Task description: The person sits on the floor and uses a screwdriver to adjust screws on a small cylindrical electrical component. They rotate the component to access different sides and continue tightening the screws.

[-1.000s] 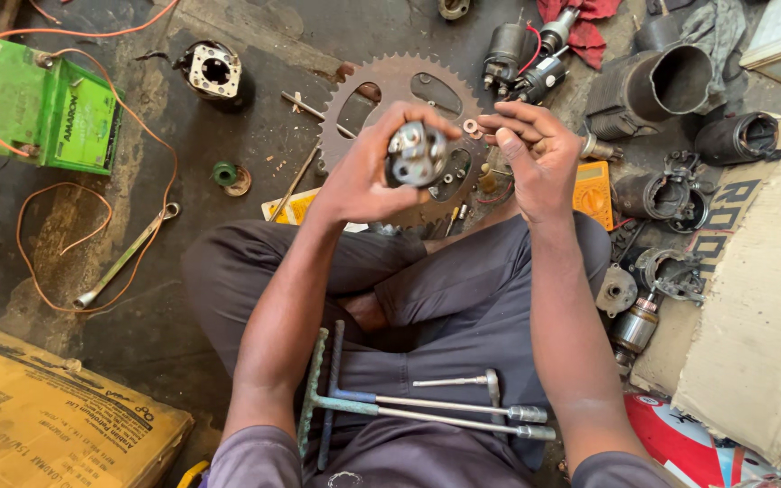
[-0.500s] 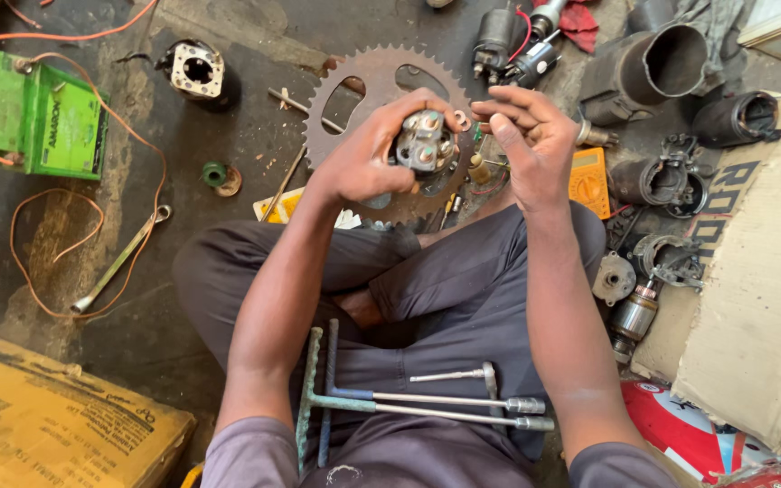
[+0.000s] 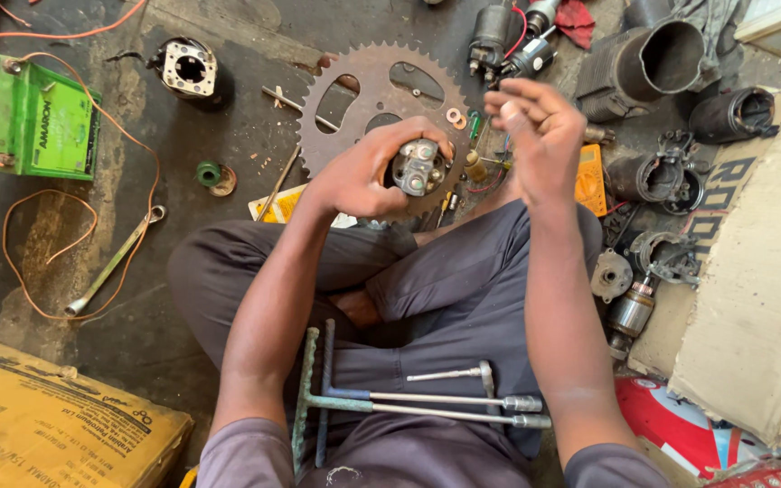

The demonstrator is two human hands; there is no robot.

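My left hand (image 3: 365, 176) grips a small round metal motor end plate (image 3: 418, 168) with brush parts on its face, held over my lap. My right hand (image 3: 535, 134) hovers to the right of it, apart from the part, with the fingertips pinched together; whether something tiny is between them cannot be told. Behind both hands a large rusty chain sprocket (image 3: 363, 81) lies flat on the floor. Two small washers (image 3: 456, 117) rest on it near my right hand.
Two T-handle socket wrenches (image 3: 427, 402) and a small bolt tool lie across my lap. A green battery (image 3: 24, 117) with orange wires sits at left, a spanner (image 3: 115, 262) on the floor, a yellow carton (image 3: 38, 429) at bottom left. Motor housings (image 3: 653, 54) and armatures crowd the right.
My right hand has come off the metal part and lifted to the right with fingers pinched. My left hand has kept hold of the part and turned it slightly.
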